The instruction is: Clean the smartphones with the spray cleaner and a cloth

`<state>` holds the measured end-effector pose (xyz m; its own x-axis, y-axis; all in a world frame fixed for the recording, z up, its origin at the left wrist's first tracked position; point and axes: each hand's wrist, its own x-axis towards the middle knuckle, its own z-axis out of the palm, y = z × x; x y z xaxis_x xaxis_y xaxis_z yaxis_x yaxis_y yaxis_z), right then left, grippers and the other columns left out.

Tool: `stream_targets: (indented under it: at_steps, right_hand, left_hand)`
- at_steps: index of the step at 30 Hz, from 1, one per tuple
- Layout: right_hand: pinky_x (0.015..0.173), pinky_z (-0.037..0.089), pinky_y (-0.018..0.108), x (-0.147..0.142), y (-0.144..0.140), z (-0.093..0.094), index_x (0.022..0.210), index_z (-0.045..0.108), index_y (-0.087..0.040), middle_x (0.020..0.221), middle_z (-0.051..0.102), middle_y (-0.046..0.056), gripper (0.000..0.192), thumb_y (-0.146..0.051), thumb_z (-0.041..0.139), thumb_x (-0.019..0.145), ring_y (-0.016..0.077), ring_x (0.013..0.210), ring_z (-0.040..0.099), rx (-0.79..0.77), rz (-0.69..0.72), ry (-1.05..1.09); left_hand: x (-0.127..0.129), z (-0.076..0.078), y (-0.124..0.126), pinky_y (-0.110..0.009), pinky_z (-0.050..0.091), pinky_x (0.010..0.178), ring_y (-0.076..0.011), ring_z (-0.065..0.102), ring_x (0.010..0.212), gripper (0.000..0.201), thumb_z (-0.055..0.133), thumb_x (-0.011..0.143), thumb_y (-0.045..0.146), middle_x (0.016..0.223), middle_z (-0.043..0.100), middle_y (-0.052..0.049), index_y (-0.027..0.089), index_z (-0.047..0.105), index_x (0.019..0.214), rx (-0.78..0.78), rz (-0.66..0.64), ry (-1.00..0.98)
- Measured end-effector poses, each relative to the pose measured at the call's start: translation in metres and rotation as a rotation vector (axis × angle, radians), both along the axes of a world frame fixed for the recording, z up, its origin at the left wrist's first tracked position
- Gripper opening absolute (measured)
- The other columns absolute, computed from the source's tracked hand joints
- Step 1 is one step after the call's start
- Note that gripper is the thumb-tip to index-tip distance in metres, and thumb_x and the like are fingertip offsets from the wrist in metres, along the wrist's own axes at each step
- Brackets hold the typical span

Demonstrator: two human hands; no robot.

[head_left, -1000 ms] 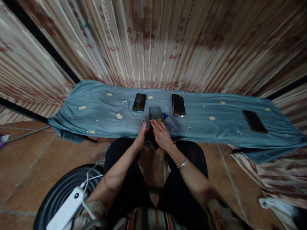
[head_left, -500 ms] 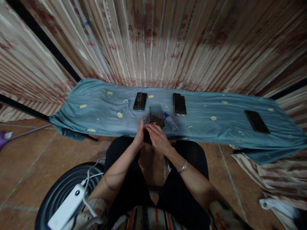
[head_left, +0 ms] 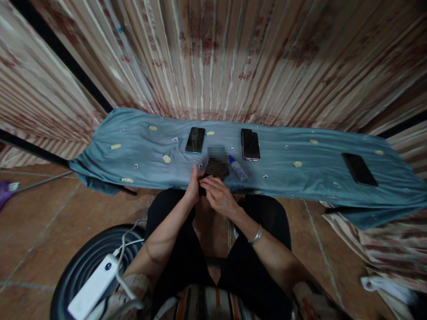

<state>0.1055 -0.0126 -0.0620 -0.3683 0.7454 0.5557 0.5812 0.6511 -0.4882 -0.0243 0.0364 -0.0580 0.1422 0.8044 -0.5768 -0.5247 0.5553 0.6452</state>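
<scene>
At the near edge of the cloth-covered table, my left hand is closed round a dark, flat, phone-like object, its thumb pointing up. Most of that object is hidden between my hands. My right hand has its fingers bent together over it, pinching a small pale wipe-like piece. Just beyond my fingers lies a dark brown flat item, partly blurred out at its far end. To its right rests a small clear bottle with a blue cap.
A black phone lies behind my left hand, and two overlapping phones lie to the right. Another phone is at the far right of the blue cloth. A white power bank with cables sits on a round black object.
My right hand has shifted slightly down and left over the dark object, with the pale piece in its fingers. The dark brown item now shows more. The phones and bottle stay put.
</scene>
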Motion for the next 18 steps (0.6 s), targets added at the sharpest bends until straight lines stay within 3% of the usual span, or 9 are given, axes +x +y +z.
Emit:
stream_targets:
  at_steps: [3, 8, 18]
  right_hand:
    - [0.107, 0.054, 0.044, 0.002, 0.000, -0.001, 0.120, 0.071, -0.019, 0.123, 0.073, 0.010, 0.041, -0.007, 0.043, 0.094, 0.0222, 0.120, 0.062, -0.025, 0.020, 0.022]
    - [0.104, 0.056, 0.043, 0.004, -0.002, 0.003, 0.118, 0.072, -0.020, 0.121, 0.074, 0.009, 0.042, -0.006, 0.042, 0.093, 0.0212, 0.118, 0.064, -0.044, 0.061, 0.037]
    - [0.104, 0.056, 0.043, 0.000, -0.012, 0.011, 0.122, 0.071, -0.021, 0.120, 0.074, 0.011, 0.036, -0.013, 0.046, 0.098, 0.0216, 0.116, 0.065, -0.032, 0.071, 0.027]
  left_hand:
    - [0.005, 0.013, -0.002, -0.032, 0.052, 0.084, -0.0204, 0.070, 0.080, 0.061, 0.037, 0.100, 0.060, 0.075, 0.072, -0.007, 0.012, 0.070, 0.115, -0.033, 0.021, 0.054]
    - [0.010, 0.028, -0.004, -0.032, 0.054, 0.084, -0.0240, 0.072, 0.086, 0.066, 0.032, 0.101, 0.060, 0.082, 0.076, -0.010, 0.010, 0.074, 0.114, 0.056, -0.001, -0.009]
    - [0.006, 0.035, -0.001, -0.040, 0.055, 0.094, -0.0293, 0.074, 0.101, 0.073, 0.026, 0.101, 0.061, 0.096, 0.079, -0.014, 0.008, 0.070, 0.123, 0.090, -0.013, -0.043]
